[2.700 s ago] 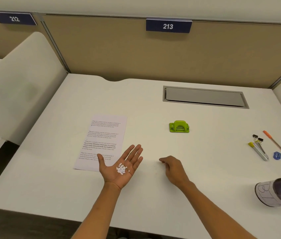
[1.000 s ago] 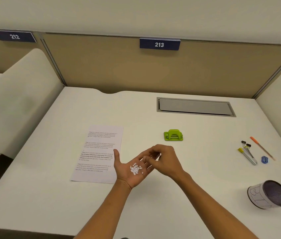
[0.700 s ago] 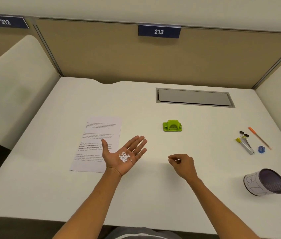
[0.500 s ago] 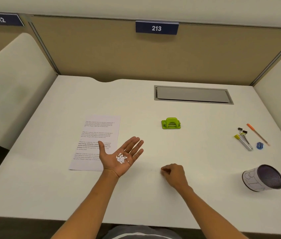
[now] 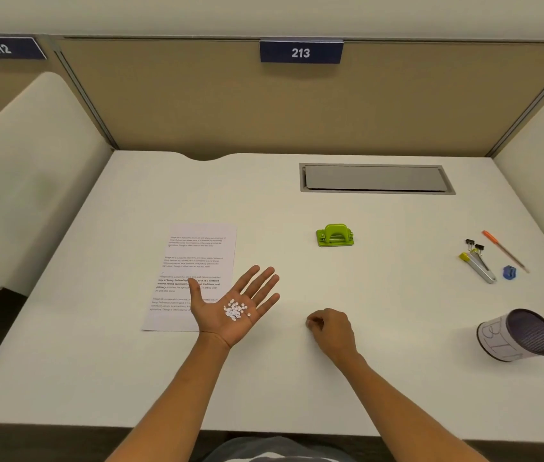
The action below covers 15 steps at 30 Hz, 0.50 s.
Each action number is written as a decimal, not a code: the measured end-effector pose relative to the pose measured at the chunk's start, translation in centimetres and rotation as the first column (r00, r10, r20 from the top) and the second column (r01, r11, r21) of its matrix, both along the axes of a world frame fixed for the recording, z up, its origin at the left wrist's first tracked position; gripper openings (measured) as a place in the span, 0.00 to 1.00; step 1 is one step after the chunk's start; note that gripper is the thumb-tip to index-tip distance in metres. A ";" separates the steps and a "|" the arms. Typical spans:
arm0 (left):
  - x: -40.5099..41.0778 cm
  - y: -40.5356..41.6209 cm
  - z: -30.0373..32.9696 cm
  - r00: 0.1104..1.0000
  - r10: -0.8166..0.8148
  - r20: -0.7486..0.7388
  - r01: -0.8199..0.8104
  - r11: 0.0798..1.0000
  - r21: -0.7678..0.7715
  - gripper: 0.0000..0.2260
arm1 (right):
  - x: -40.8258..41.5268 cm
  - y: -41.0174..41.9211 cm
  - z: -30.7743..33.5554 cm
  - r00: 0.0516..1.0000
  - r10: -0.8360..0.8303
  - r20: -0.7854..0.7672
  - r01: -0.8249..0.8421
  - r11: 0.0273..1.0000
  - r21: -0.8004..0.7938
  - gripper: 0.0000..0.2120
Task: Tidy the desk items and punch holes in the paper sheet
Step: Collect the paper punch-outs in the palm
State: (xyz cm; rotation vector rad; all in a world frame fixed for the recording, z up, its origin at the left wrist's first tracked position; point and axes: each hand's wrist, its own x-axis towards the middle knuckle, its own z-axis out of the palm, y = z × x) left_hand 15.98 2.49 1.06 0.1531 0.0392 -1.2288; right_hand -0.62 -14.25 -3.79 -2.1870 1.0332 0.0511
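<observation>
Nearest the desk's front edge, the right hand point(image 5: 332, 330) rests knuckles-up on the white desk point(image 5: 297, 388), its fingers curled in and the fingertips pinched together at the surface; whether anything sits between them cannot be told. Just to its left, the left hand point(image 5: 235, 306) lies palm-up and flat, fingers spread and pointing away and slightly right, cradling a small heap of white paper dots point(image 5: 235, 310) in the palm without closing on them. Its thumb and wrist overlap the lower right corner of the printed paper sheet point(image 5: 193, 265), which lies flat with its long axis running near to far, top edge toward the partition. Far to the right, a mesh pen cup point(image 5: 519, 335) wrapped in white paper lies on its side, its mouth facing right. Beyond it, near the right edge, sit a blue sharpener point(image 5: 509, 272), a yellow-capped silver tool point(image 5: 477, 266), two black binder clips point(image 5: 474, 244) and an orange pen point(image 5: 504, 250), the pen angled from far-left to near-right. Farther in, mid-desk, the green hole punch point(image 5: 335, 235) stands with its long axis running left to right, well apart from the sheet. Behind it is a grey cable hatch point(image 5: 376, 179).
</observation>
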 end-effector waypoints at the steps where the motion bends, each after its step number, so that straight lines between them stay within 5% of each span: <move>1: 0.1 0.1 0.0 1.000 0.003 -0.001 -0.003 1.000 -0.001 0.55 | -0.3 0.1 -0.1 0.999 -0.028 0.029 0.028 1.000 -0.006 0.09; 15: -0.1 0.4 -0.4 0.999 -0.028 -0.033 0.028 1.000 -0.004 0.56 | 1.3 4.6 -0.1 0.996 -0.040 -0.081 0.020 0.971 -0.237 0.15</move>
